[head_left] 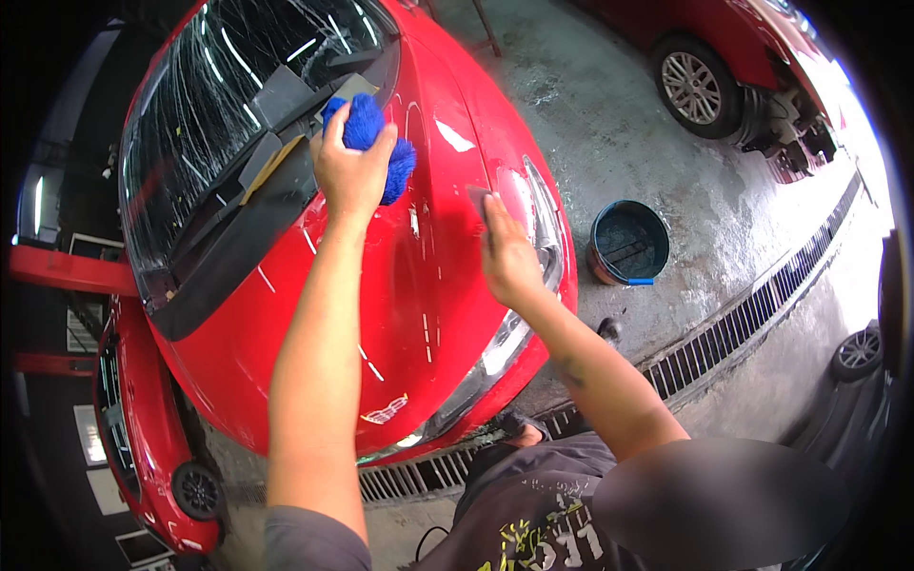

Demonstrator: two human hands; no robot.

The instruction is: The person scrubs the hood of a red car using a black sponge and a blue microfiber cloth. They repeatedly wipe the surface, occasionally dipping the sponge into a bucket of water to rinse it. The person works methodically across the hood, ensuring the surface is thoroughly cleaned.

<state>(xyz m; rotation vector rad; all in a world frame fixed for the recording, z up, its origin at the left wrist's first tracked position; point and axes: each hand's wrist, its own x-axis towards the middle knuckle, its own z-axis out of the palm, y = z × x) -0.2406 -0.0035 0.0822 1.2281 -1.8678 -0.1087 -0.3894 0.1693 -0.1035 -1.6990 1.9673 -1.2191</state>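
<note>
A red car's hood (pixel 286 381) lies under both of my hands. My left hand (pixel 352 171) grips a fluffy blue microfiber cloth (pixel 398 171) near the hood's rear edge, by the base of the windshield (pixel 224 90). Further right, my right hand (pixel 511 255) is at the hood's side, close to the headlight (pixel 543 214). Between its thumb and fingers is a small flat grey piece (pixel 478 198); its exact kind cannot be made out. My fingers partly cover both held things.
Grey and tan sheets (pixel 278 100) lie along the windshield base. On the wet floor to the right stands a dark bucket (pixel 630 240) with a blue handle grip. A drain grate (pixel 733 328) crosses the floor. Other red cars stand at the left (pixel 148 428) and upper right (pixel 657 24).
</note>
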